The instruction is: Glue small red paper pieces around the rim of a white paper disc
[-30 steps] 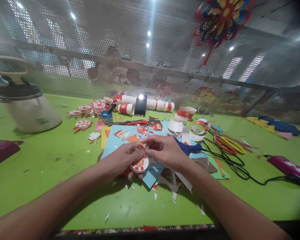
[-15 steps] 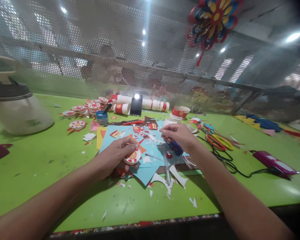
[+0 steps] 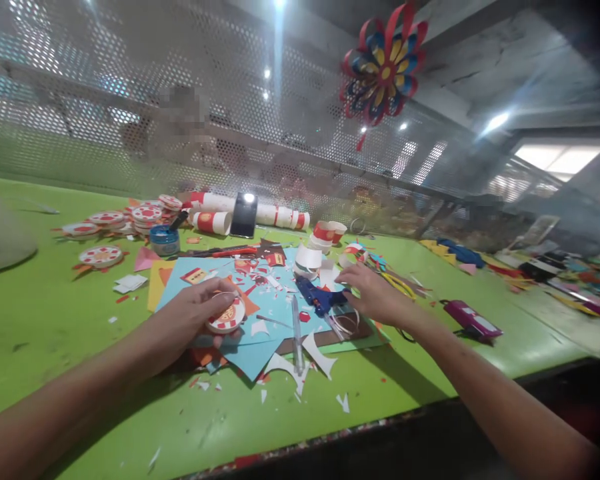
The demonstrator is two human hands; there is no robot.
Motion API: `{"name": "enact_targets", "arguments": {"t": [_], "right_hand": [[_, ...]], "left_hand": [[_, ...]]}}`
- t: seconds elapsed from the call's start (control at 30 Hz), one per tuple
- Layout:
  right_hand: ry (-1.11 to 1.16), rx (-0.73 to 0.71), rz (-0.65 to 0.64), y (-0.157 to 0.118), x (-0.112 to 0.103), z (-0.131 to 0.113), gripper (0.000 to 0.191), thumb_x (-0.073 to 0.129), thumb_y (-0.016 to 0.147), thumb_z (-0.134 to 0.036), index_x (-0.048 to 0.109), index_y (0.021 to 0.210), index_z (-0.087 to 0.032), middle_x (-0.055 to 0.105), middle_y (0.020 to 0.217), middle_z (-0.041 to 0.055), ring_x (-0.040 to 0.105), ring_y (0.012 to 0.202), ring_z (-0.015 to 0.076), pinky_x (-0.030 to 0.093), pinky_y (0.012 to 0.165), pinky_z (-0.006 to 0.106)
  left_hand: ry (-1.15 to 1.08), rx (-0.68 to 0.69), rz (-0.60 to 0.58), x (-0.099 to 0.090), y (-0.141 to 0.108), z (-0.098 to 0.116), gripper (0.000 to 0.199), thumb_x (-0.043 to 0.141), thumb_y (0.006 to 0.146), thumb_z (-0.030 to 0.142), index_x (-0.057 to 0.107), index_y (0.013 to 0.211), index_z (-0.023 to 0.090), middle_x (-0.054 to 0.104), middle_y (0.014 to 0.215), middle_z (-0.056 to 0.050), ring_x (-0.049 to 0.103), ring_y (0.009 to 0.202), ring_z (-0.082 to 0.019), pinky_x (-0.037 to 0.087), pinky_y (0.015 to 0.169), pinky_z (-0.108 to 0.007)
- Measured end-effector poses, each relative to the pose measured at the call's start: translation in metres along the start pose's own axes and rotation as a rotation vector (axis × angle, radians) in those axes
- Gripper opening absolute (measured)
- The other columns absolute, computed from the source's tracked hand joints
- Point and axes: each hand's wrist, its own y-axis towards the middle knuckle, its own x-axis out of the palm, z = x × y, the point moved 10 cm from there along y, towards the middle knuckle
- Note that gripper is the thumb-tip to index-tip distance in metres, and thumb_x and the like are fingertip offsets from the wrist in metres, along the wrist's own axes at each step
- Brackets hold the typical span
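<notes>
My left hand point(image 3: 197, 312) grips a round white paper disc point(image 3: 229, 315) with red marks round its rim and a yellow-red pattern in the middle, the thumb on top. My right hand point(image 3: 377, 293) is at the handle end of a blue glue gun point(image 3: 316, 295), with fingers apart and bent. Whether the fingertips touch the handle is hard to tell. The glue gun lies on light blue paper point(image 3: 250, 353), strewn with red and white scraps. A clear stick-like tool point(image 3: 297, 333) lies left of the gun, beside curved white paper cut-offs point(image 3: 320, 355).
Finished-looking red and white discs point(image 3: 147, 212) are piled at the back left, by a blue jar point(image 3: 165, 240). A phone point(image 3: 244, 215) leans against a row of paper cups point(image 3: 275, 215). Cut cups point(image 3: 323, 233) stand behind the gun. A purple device point(image 3: 471, 320) lies right.
My right hand has opened from a pinch and moved to the glue gun's handle end. The gun lies turned differently. My left hand still holds the disc; the view has swung right.
</notes>
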Motion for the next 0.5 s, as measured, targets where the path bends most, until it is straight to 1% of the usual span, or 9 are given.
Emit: {"name": "enact_targets", "arguments": {"t": [0.07, 0.17, 0.23, 0.33, 0.4, 0.5], "right_hand": [[-0.017, -0.033, -0.065, 0.005, 0.015, -0.004, 0.038, 0.056, 0.078, -0.006, 0.066, 0.114, -0.014, 0.063, 0.114, 0.0141, 0.054, 0.111, 0.0281, 0.042, 0.094, 0.038], [-0.03, -0.046, -0.12, 0.01, 0.031, -0.012, 0.044, 0.055, 0.073, -0.003, 0.066, 0.115, -0.014, 0.062, 0.11, 0.0131, 0.057, 0.104, 0.0277, 0.044, 0.086, 0.035], [-0.036, -0.035, -0.121, 0.013, 0.036, -0.013, 0.043, 0.053, 0.071, -0.002, 0.066, 0.111, -0.013, 0.062, 0.104, 0.0137, 0.058, 0.098, 0.028, 0.044, 0.079, 0.034], [-0.027, -0.017, -0.106, 0.016, 0.041, -0.007, 0.041, 0.054, 0.071, -0.004, 0.064, 0.109, -0.012, 0.059, 0.1, 0.0128, 0.058, 0.091, 0.027, 0.043, 0.073, 0.033], [-0.009, -0.016, -0.09, 0.016, 0.044, -0.001, 0.041, 0.055, 0.072, -0.007, 0.063, 0.112, -0.012, 0.057, 0.1, 0.0119, 0.058, 0.09, 0.0259, 0.044, 0.074, 0.033], [0.028, -0.017, -0.065, 0.016, 0.048, 0.006, 0.037, 0.056, 0.075, -0.01, 0.063, 0.111, -0.014, 0.055, 0.099, 0.0105, 0.058, 0.091, 0.0252, 0.045, 0.078, 0.034]], "left_hand": [[0.0, 0.002, 0.008, -0.001, 0.0, 0.0, 0.024, 0.065, 0.085, 0.04, 0.054, 0.091, 0.02, 0.065, 0.074, -0.001, 0.068, 0.059, -0.014, 0.046, 0.044, -0.015], [-0.012, 0.007, 0.026, -0.003, -0.001, 0.002, 0.023, 0.067, 0.083, 0.038, 0.053, 0.089, 0.02, 0.062, 0.07, 0.001, 0.068, 0.059, -0.015, 0.045, 0.042, -0.015], [-0.023, 0.007, 0.048, -0.005, -0.002, 0.003, 0.024, 0.068, 0.082, 0.037, 0.052, 0.088, 0.02, 0.058, 0.067, 0.004, 0.068, 0.058, -0.015, 0.045, 0.042, -0.015], [-0.029, 0.0, 0.047, -0.004, -0.002, 0.003, 0.026, 0.068, 0.081, 0.038, 0.051, 0.089, 0.021, 0.062, 0.07, 0.002, 0.067, 0.057, -0.014, 0.045, 0.041, -0.016], [-0.037, 0.008, 0.042, -0.003, -0.001, 0.002, 0.025, 0.067, 0.082, 0.038, 0.05, 0.09, 0.021, 0.063, 0.069, 0.001, 0.066, 0.054, -0.013, 0.044, 0.041, -0.015], [-0.057, 0.036, 0.022, -0.003, 0.002, 0.002, 0.024, 0.066, 0.083, 0.038, 0.05, 0.09, 0.021, 0.062, 0.065, 0.002, 0.064, 0.052, -0.012, 0.044, 0.04, -0.015]]}}
